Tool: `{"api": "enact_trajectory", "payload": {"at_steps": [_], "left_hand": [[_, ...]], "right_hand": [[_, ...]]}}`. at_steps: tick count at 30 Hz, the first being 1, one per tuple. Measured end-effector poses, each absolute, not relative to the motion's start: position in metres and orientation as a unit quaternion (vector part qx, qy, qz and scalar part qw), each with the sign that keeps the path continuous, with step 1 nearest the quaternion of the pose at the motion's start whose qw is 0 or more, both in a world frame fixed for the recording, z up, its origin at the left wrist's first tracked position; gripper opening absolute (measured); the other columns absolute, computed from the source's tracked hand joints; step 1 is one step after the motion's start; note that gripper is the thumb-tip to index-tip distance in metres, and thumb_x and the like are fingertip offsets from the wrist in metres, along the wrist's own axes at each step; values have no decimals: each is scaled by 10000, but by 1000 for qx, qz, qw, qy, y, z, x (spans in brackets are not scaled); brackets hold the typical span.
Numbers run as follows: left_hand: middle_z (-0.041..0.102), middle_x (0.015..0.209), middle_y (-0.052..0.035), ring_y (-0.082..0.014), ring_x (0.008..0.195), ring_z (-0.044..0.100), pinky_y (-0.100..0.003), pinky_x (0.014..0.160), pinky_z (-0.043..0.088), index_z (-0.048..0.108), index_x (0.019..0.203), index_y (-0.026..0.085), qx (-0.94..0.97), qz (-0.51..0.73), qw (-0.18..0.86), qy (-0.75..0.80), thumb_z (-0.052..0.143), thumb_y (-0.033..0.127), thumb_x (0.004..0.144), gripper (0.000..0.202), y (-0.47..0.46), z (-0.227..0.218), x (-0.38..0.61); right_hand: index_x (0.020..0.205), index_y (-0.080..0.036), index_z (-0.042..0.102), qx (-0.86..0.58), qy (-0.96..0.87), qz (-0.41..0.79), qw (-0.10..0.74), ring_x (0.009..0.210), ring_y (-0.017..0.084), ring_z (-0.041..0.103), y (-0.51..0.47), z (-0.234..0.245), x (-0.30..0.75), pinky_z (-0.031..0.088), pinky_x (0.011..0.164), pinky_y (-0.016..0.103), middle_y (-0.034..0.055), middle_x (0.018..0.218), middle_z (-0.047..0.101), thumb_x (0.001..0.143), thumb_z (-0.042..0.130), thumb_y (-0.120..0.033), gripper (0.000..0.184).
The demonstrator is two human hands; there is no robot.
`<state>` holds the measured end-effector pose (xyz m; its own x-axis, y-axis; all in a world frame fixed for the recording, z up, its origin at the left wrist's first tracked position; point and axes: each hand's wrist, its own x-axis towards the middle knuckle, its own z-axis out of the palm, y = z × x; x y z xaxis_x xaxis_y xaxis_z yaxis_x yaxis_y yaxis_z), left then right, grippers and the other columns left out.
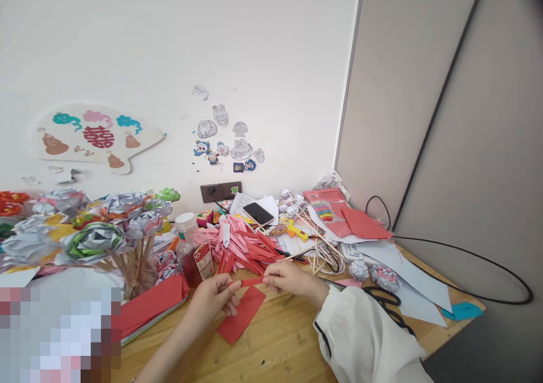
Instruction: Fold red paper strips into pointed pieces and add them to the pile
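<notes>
Between my two hands a narrow folded strip of red paper (251,282) is stretched, just above the table. The fingers of my left hand (218,293) pinch its left end. My right hand (283,278), with a white sleeve behind it, pinches the right end. Underneath lies a flat rectangle of red paper (242,318) on the wooden table (280,343), partly covered by my left fingers. Just beyond my hands is a heap of pink and red folded paper strips (241,241). A stack of red paper (153,306) lies left of my left hand.
Paper flowers (93,239) on sticks crowd the left side. A plastic jar (186,244) stands beside the heap. Behind it are a phone (258,214) and a yellow glue gun (297,231). Black-handled scissors (388,304) lie near my right forearm. A black cable (479,253) loops at right.
</notes>
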<state>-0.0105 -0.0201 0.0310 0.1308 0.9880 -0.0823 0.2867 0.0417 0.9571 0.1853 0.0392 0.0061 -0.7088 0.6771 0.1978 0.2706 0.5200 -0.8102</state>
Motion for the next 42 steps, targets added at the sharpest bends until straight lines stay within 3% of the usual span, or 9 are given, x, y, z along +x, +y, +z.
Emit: {"api": "enact_trajectory", "payload": {"at_steps": [8, 12, 17, 21, 27, 31, 42], "left_hand": [[508, 298, 47, -83, 236, 431, -172, 295, 291, 435, 515, 173, 580, 353, 530, 508, 490, 519, 637, 371, -19, 30, -15], [431, 232, 66, -53, 193, 347, -151, 262, 226, 422, 476, 171, 534, 385, 575, 486, 465, 490, 678, 380, -17, 20, -14], [378, 205, 76, -37, 172, 285, -146, 243, 170, 400, 436, 172, 485, 423, 594, 483, 478, 481, 672, 397, -18, 17, -9], [409, 223, 70, -49, 189, 320, -151, 254, 212, 407, 465, 175, 474, 443, 577, 496, 473, 522, 649, 398, -17, 18, -5], [502, 317, 64, -80, 231, 426, -170, 283, 267, 457, 590, 169, 515, 446, 523, 512, 472, 526, 645, 361, -13, 9, 0], [525, 362, 54, -83, 252, 451, -187, 302, 316, 431, 541, 167, 516, 450, 514, 516, 515, 498, 627, 352, -12, 5, -1], [592, 454, 36, -101, 386, 537, -205, 407, 421, 516, 587, 144, 425, 540, 536, 489, 645, 427, 521, 317, -10, 17, -9]], "right_hand": [[601, -127, 512, -290, -804, 448, 263, 373, 53, 376, 41, 5, 189, 282, 381, 160, -46, 430, 417, 772, 362, -487, 425], [631, -121, 510, -283, -775, 479, 301, 389, 57, 410, 42, 5, 188, 323, 409, 170, -28, 459, 444, 785, 280, -520, 486], [764, -131, 526, -254, -776, 483, 315, 509, 77, 471, 37, 7, 181, 376, 493, 186, -6, 597, 512, 742, 429, -471, 354], [680, -133, 521, -268, -775, 490, 295, 473, 72, 449, 33, -1, 171, 354, 465, 178, -22, 537, 480, 768, 405, -439, 339], [736, -135, 533, -280, -752, 503, 322, 471, 66, 427, 29, -11, 159, 337, 467, 172, -38, 521, 455, 758, 447, -396, 276], [725, -126, 546, -273, -747, 497, 348, 476, 61, 422, 29, -11, 157, 333, 466, 170, -34, 532, 455, 751, 466, -379, 267], [934, -122, 544, -212, -654, 612, 391, 561, 86, 520, 34, -5, 161, 415, 571, 237, 26, 685, 571, 692, 544, -376, 351]]}}
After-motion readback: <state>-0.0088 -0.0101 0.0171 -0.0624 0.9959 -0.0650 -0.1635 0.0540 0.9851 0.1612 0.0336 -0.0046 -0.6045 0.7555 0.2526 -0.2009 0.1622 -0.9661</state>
